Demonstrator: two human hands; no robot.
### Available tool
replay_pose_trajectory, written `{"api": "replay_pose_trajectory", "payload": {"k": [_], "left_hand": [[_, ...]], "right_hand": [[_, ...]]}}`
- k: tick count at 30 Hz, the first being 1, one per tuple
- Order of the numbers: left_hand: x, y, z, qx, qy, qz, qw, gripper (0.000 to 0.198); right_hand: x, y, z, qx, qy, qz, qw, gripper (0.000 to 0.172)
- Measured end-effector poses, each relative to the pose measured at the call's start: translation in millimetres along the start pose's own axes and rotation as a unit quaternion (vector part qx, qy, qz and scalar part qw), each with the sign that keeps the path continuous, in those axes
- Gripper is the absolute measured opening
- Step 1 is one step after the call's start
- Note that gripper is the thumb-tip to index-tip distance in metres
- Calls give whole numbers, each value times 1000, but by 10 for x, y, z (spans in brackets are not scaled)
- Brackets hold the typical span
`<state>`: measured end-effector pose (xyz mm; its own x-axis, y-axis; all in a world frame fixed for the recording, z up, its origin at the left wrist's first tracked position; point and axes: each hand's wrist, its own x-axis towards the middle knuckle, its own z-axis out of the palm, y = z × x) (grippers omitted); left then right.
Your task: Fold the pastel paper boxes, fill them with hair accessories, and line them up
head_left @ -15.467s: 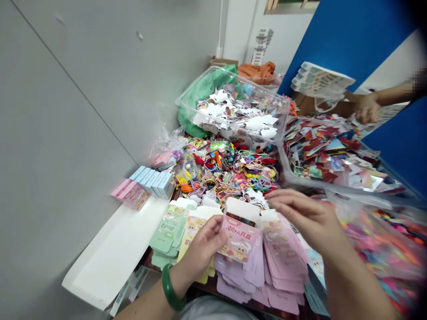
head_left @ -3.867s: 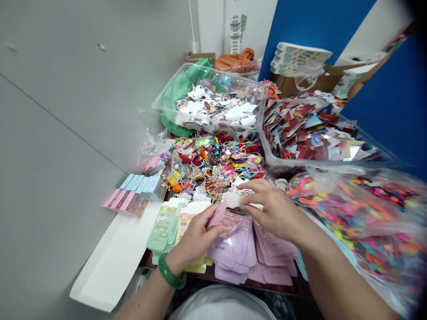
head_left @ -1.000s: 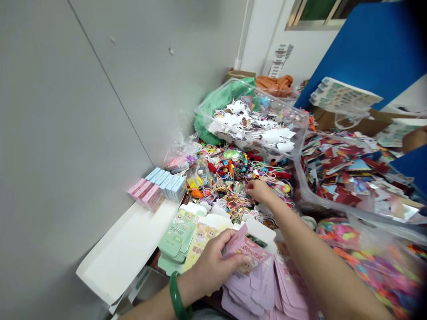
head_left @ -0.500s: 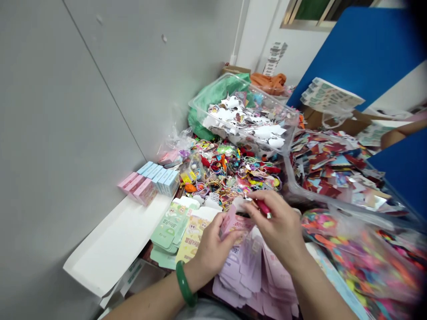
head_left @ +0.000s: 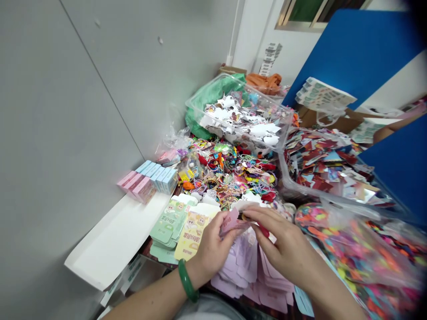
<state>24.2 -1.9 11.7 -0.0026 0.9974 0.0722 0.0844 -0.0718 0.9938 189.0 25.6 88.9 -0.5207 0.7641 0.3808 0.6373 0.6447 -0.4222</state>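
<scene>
My left hand (head_left: 210, 246), with a green bangle at its wrist, is closed around a small pink box (head_left: 229, 223) whose upper end stands open. My right hand (head_left: 285, 235) is at that open end, its fingertips pinched over the opening. A small dark-red item (head_left: 264, 230) shows under the right fingers; its kind is too hidden to tell. Below both hands lie flat purple cartons (head_left: 230, 273) and pink cartons (head_left: 271, 284). To the left are flat green cartons (head_left: 168, 222) and yellow cartons (head_left: 193, 233).
Finished-looking pink boxes (head_left: 144, 190) and blue boxes (head_left: 168, 180) stand on a white board (head_left: 116, 242) by the grey wall. Behind lies a heap of colourful trinkets (head_left: 230, 171). Clear tubs (head_left: 283, 171) hold paper cutouts and cards. A bag of bright pieces (head_left: 353, 240) lies right.
My right hand has turned and come down over the box's opening, bringing the red item lower under its fingers. The pink box has tilted in my left hand. The view has shifted slightly.
</scene>
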Motion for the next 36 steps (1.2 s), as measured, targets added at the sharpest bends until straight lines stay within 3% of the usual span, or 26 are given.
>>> {"api": "replay_pose_trajectory", "payload": {"k": [2, 7, 16, 19, 23, 25, 30, 33, 35, 36], "left_hand": [[4, 2, -1, -7, 1, 0, 1000, 23], [14, 0, 12, -13, 0, -13, 1000, 25], [-31, 4, 88, -11, -15, 13, 1000, 18], [-49, -10, 113, -23, -20, 2, 1000, 15], [-58, 6, 120, -50, -26, -6, 998, 19], [-60, 16, 122, -64, -23, -9, 998, 20], [-61, -38, 160, -103, -32, -12, 994, 13], [-64, -104, 185, -136, -56, -35, 988, 21], [-72, -144, 197, -147, -69, -68, 984, 31], [-78, -160, 203, -149, -74, -83, 983, 34]], "right_hand": [[-6, -8, -27, 25, 5, 28, 999, 31], [19, -15, -87, 110, 53, 135, 983, 13], [0, -10, -51, -12, -61, 31, 998, 24], [-9, 17, -93, -7, -97, 17, 995, 27], [-55, 33, -221, 0, -60, 51, 997, 26], [-92, 8, -264, -19, -35, 36, 999, 25], [-182, -97, -223, 1, -55, -3, 998, 24], [-256, -8, -146, 81, 61, 93, 991, 16], [-319, 125, -71, 186, 120, 225, 949, 15], [-352, 195, -25, 259, 110, 293, 914, 20]]}}
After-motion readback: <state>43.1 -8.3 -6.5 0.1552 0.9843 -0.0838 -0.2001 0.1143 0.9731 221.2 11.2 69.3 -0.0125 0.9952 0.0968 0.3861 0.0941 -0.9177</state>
